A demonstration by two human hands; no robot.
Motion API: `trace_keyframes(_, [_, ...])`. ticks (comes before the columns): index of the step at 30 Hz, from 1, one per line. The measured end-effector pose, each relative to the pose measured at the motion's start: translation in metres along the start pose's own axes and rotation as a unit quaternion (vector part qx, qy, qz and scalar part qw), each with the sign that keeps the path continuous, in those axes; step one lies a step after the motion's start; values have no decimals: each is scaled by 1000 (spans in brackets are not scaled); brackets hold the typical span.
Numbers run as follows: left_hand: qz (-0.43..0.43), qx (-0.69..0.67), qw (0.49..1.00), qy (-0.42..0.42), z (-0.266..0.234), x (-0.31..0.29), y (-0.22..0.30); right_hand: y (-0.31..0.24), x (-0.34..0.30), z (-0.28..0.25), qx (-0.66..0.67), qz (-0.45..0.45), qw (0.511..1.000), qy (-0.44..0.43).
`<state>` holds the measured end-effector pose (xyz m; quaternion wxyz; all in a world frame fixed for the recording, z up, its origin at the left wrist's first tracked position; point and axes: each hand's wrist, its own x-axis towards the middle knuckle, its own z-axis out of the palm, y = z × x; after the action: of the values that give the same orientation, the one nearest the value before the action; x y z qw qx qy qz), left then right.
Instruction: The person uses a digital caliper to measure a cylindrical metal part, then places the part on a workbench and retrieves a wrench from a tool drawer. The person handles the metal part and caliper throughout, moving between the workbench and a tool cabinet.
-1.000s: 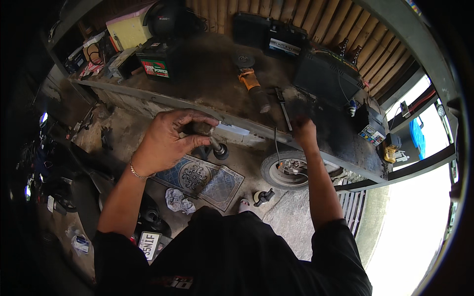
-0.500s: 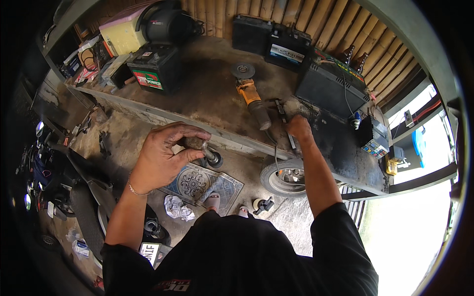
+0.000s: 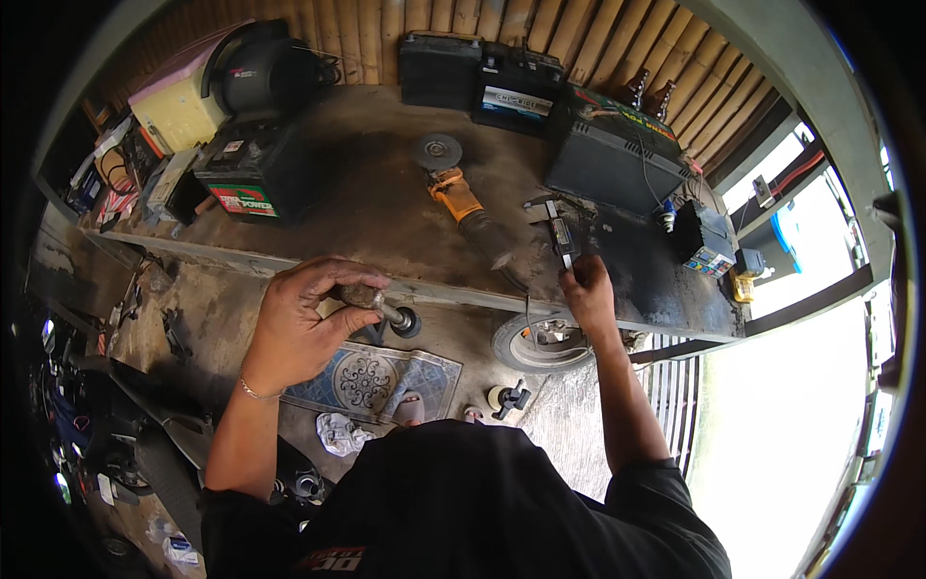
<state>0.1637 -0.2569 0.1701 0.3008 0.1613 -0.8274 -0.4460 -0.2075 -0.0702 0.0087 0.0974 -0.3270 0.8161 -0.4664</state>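
Note:
My left hand [image 3: 304, 323] is held up in front of the bench edge, fingers and thumb pinched round a dirty, thick-headed metal piece [image 3: 361, 295] like a large bolt. A bare metal shank sticks out of its head to the right; my fingers cover part of the piece. Over the bench, my right hand [image 3: 590, 294] grips the lower end of a caliper [image 3: 560, 234] with a small display. The caliper's jaws point away from me. Left of it an orange and black angle grinder [image 3: 455, 200] lies on the bench, disc end far.
The worn workbench [image 3: 357, 183] carries several car batteries, among them a large black one [image 3: 612, 154] behind the caliper. A black battery [image 3: 256, 174] stands left. A cord hangs over the front edge. Below are a wheel [image 3: 540, 347], a patterned mat [image 3: 357, 381] and a motorcycle [image 3: 159, 444].
My right hand has closed on the caliper's end and drawn back toward me, turning the caliper so its display shows. My left hand still pinches the metal piece. The whole view has shifted slightly.

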Motion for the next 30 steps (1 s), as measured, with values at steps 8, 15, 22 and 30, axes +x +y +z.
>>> trace_keyframes(8, [8,-130,989,-65,35,14,-29,-16,-141,0,309,247,899,-189])
trace_keyframes(15, [-42,-153,983,-94,63,9,-26,-6,-185,-17,450,225,843,-191])
trace_keyframes(22, [-19,-141,985,-96,82,3,-13,-21,-187,-45,458,322,797,-225])
trace_keyframes(30, [-35,-146,985,-78,96,-16,-8,-26,-184,-55,388,327,819,-267])
